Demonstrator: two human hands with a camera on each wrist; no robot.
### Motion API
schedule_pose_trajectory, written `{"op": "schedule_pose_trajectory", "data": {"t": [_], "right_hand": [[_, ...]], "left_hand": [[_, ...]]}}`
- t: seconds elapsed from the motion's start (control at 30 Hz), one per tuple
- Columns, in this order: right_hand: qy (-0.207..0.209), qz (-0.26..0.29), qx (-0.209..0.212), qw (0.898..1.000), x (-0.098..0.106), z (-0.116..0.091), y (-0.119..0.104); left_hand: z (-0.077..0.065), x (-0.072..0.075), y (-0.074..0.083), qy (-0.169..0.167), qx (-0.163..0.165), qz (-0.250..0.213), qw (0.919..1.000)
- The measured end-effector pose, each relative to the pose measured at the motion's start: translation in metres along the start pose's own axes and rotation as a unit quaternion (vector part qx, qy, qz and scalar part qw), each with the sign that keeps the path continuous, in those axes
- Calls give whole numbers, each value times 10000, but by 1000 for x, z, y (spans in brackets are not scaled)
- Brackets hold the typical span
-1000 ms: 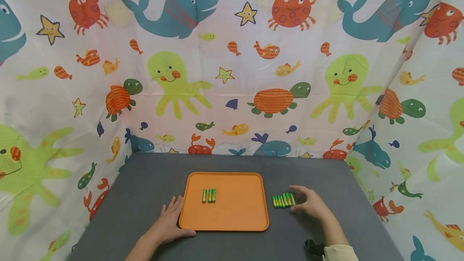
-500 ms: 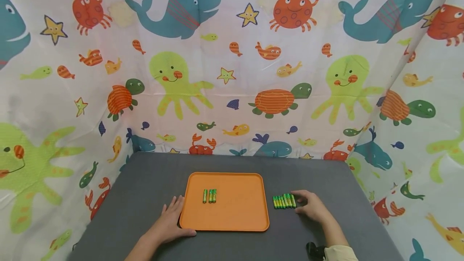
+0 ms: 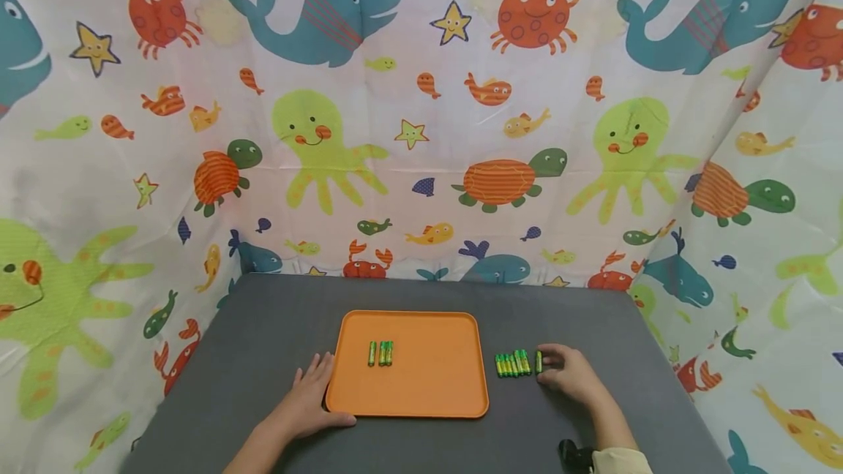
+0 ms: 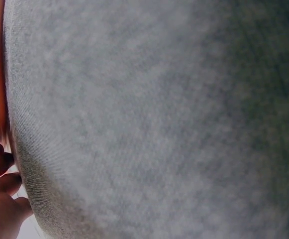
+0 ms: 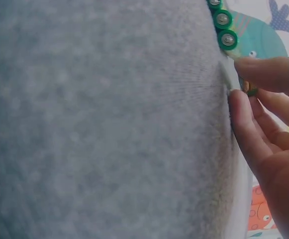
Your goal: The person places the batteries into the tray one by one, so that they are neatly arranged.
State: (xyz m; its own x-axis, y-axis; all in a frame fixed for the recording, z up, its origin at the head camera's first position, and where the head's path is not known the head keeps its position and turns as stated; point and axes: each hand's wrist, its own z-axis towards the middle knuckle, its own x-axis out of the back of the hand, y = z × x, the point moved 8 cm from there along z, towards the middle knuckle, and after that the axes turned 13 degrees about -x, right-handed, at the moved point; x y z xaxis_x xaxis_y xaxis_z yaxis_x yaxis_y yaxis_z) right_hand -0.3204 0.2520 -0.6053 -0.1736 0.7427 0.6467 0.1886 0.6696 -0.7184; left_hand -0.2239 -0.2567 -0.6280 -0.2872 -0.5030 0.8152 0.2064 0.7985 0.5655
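Observation:
An orange tray point(image 3: 435, 368) lies on the grey table, carrying three green batteries point(image 3: 385, 353) upright in the view, one set slightly apart from the other two. My left hand point(image 3: 306, 401) rests at the tray's lower left corner, fingers stretched along the left side and thumb along the front edge. Right of the tray, several green batteries point(image 3: 513, 363) lie side by side in a row. Just beyond the row's right end, my right hand point(image 3: 571, 375) pinches a single battery point(image 3: 538, 362) between thumb and fingers; in the right wrist view those fingers mostly hide it.
The grey table point(image 3: 421, 445) runs back to a white curtain point(image 3: 421, 189) printed with sea animals, which also hangs at both sides. A black wrist strap point(image 3: 574, 455) and a pale sleeve point(image 3: 619, 461) show at the right forearm.
My right hand has taken hold of the end battery and drawn it slightly right, leaving a gap from the row. The left hand and the tray stay in place.

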Motion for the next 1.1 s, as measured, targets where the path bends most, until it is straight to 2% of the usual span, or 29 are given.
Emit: {"op": "schedule_pose_trajectory", "data": {"t": [0.3, 0.5, 0.77, 1.1], "right_hand": [[-67, 647, 145, 9978, 6, -1, -6], [-38, 714, 307, 9970, 7, -5, -24], [45, 997, 216, 9948, 6, -12, -49], [-248, 1234, 372, 9914, -10, -17, -86]], "left_hand": [[1, 0, 0, 19, 67, 14, 10000], [1, 0, 1, -6, 75, -1, 10000], [-3, 2, 4, 14, 51, -73, 10000], [-3, 3, 4, 60, -8, -129, 9999]]}}
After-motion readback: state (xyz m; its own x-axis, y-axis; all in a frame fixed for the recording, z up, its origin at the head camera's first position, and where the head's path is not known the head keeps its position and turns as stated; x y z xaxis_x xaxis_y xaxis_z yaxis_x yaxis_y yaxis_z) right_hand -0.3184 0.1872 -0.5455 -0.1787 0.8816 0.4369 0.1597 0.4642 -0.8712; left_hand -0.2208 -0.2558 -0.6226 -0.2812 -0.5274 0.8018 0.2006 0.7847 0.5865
